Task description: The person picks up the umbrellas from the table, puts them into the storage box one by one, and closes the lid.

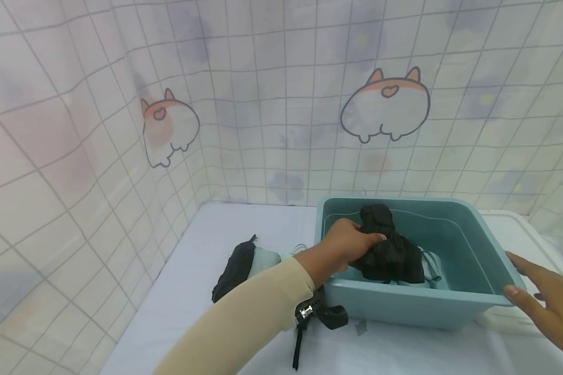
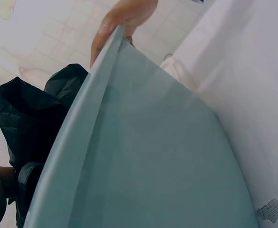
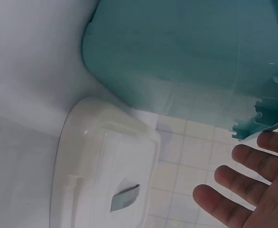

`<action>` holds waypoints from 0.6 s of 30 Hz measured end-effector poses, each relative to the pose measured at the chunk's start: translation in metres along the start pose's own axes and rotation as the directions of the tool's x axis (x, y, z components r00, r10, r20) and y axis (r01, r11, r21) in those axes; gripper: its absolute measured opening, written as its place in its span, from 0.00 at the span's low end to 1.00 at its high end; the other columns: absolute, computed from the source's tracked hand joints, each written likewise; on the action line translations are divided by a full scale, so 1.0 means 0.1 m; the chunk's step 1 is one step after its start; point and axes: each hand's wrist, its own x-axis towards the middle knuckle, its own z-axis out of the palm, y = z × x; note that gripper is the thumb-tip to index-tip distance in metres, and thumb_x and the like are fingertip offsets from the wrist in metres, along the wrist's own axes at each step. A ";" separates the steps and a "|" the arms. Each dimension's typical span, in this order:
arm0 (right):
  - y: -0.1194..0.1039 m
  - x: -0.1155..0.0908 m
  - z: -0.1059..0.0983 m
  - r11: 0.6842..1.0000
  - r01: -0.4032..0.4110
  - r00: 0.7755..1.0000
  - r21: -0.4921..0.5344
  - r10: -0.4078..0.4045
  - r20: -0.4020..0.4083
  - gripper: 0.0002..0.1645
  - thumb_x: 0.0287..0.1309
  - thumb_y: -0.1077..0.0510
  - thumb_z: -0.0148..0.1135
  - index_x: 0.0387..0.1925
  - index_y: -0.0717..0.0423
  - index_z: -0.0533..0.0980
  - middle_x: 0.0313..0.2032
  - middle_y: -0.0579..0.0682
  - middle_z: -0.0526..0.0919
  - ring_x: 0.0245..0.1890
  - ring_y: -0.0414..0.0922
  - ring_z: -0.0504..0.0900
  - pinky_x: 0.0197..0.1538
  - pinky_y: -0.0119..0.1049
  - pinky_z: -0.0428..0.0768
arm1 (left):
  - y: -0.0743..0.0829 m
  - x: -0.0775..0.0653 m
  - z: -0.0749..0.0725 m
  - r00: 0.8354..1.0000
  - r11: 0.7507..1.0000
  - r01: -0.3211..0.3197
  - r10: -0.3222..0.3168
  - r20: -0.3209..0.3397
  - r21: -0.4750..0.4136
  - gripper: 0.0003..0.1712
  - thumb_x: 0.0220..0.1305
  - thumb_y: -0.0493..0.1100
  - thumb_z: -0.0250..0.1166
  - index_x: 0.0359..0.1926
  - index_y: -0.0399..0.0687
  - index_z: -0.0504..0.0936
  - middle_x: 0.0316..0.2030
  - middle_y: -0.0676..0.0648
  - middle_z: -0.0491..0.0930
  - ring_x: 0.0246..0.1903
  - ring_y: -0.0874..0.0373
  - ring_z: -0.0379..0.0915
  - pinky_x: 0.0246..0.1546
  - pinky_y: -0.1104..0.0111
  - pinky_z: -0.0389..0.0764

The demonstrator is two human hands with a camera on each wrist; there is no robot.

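A teal plastic bin (image 1: pixel 403 304) stands on the white-covered table. Crumpled black fabric (image 1: pixel 391 260) lies in it over some light blue cloth (image 1: pixel 431 265). My left hand (image 1: pixel 344 242) reaches over the bin's left side and pinches the black fabric between thumb and fingers. In the left wrist view the black fabric (image 2: pixel 30 118) rises beyond the bin's wall (image 2: pixel 148 133). My right hand (image 1: pixel 551 307) is at the bin's right rim, thumb and fingertips against it. The right wrist view shows its fingers (image 3: pixel 238 197) straight and spread.
Left of the bin lie a black pouch (image 1: pixel 234 268) and a pale green bundle (image 1: pixel 262 260), partly behind my left sleeve. A black strap with a buckle (image 1: pixel 306 311) sits at the bin's front left. A white lid (image 3: pixel 106 175) lies to the bin's right. Patterned curtains (image 1: pixel 281 130) hang behind.
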 end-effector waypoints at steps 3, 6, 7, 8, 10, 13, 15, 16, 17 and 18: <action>0.01 0.00 0.00 1.000 -0.001 1.000 0.002 0.001 -0.003 0.47 0.75 0.46 0.55 0.77 0.70 0.46 0.60 0.84 0.65 0.56 0.84 0.64 0.40 0.77 0.76 | -0.01 0.01 0.03 1.000 1.000 0.001 -0.001 -0.006 0.007 0.38 0.59 0.53 0.78 0.64 0.39 0.76 0.57 0.45 0.76 0.52 0.52 0.73 0.57 0.54 0.80; 0.02 0.00 0.00 1.000 -0.011 1.000 0.001 0.011 0.003 0.47 0.75 0.46 0.54 0.77 0.70 0.46 0.60 0.84 0.64 0.56 0.84 0.63 0.40 0.77 0.76 | -0.02 0.02 0.06 1.000 1.000 -0.006 0.006 -0.003 0.019 0.38 0.60 0.52 0.77 0.65 0.39 0.75 0.58 0.45 0.76 0.53 0.52 0.73 0.58 0.53 0.79; 0.02 0.00 0.00 1.000 -0.013 1.000 0.002 0.013 0.004 0.47 0.75 0.46 0.54 0.77 0.70 0.46 0.60 0.84 0.64 0.56 0.84 0.63 0.40 0.77 0.76 | -0.03 0.02 0.07 1.000 1.000 -0.008 0.008 -0.001 0.022 0.38 0.60 0.52 0.77 0.65 0.39 0.75 0.59 0.44 0.76 0.53 0.52 0.73 0.58 0.53 0.79; 0.03 0.00 -0.01 1.000 -0.015 1.000 0.002 0.015 0.006 0.47 0.75 0.46 0.54 0.77 0.70 0.46 0.60 0.84 0.64 0.56 0.84 0.63 0.39 0.77 0.76 | -0.03 0.02 0.08 1.000 1.000 -0.009 0.009 0.002 0.027 0.38 0.60 0.52 0.77 0.66 0.39 0.75 0.59 0.44 0.76 0.53 0.52 0.73 0.59 0.53 0.78; 0.03 -0.01 -0.01 1.000 -0.021 1.000 0.003 0.021 0.008 0.47 0.75 0.46 0.54 0.77 0.71 0.46 0.60 0.84 0.64 0.55 0.83 0.63 0.39 0.76 0.76 | -0.03 0.01 0.09 1.000 1.000 -0.009 0.009 0.014 0.030 0.37 0.61 0.50 0.77 0.65 0.39 0.75 0.58 0.44 0.76 0.53 0.52 0.74 0.59 0.52 0.78; 0.01 -0.02 -0.02 0.999 -0.031 0.999 0.004 0.031 0.012 0.47 0.75 0.46 0.53 0.77 0.72 0.46 0.59 0.84 0.63 0.55 0.83 0.63 0.39 0.76 0.77 | -0.01 -0.01 0.09 0.999 1.000 0.002 -0.002 0.050 0.008 0.33 0.61 0.48 0.76 0.63 0.40 0.76 0.53 0.44 0.78 0.52 0.48 0.78 0.58 0.49 0.79; -0.01 -0.02 -0.03 0.999 -0.039 0.999 0.002 0.039 0.013 0.47 0.75 0.46 0.53 0.77 0.72 0.46 0.59 0.84 0.63 0.55 0.83 0.63 0.39 0.76 0.77 | 0.01 -0.03 0.08 0.996 0.999 0.008 -0.004 0.085 -0.044 0.32 0.62 0.45 0.76 0.63 0.39 0.75 0.51 0.42 0.79 0.52 0.44 0.80 0.55 0.46 0.80; -0.02 -0.02 -0.03 0.999 -0.043 0.999 -0.001 0.043 0.014 0.47 0.76 0.46 0.52 0.76 0.72 0.46 0.59 0.84 0.63 0.55 0.83 0.63 0.40 0.75 0.77 | 0.02 -0.04 0.07 0.995 0.998 0.010 -0.003 0.099 -0.068 0.31 0.62 0.44 0.75 0.62 0.39 0.75 0.49 0.41 0.79 0.51 0.42 0.81 0.54 0.45 0.80; -0.03 -0.03 -0.04 0.999 -0.044 0.999 -0.001 0.044 0.016 0.46 0.76 0.46 0.52 0.76 0.72 0.46 0.59 0.84 0.63 0.55 0.83 0.63 0.40 0.75 0.77 | 0.03 -0.05 0.06 0.994 0.996 0.012 -0.002 0.113 -0.090 0.31 0.62 0.43 0.75 0.62 0.38 0.75 0.49 0.41 0.79 0.51 0.40 0.81 0.53 0.44 0.81; -0.04 -0.03 -0.05 0.999 -0.044 0.999 0.000 0.043 0.015 0.46 0.76 0.46 0.52 0.76 0.72 0.46 0.59 0.84 0.63 0.55 0.83 0.63 0.40 0.75 0.77 | 0.04 -0.06 0.05 0.992 0.994 0.013 0.001 0.123 -0.110 0.30 0.63 0.43 0.75 0.62 0.38 0.74 0.49 0.40 0.79 0.52 0.39 0.81 0.51 0.43 0.81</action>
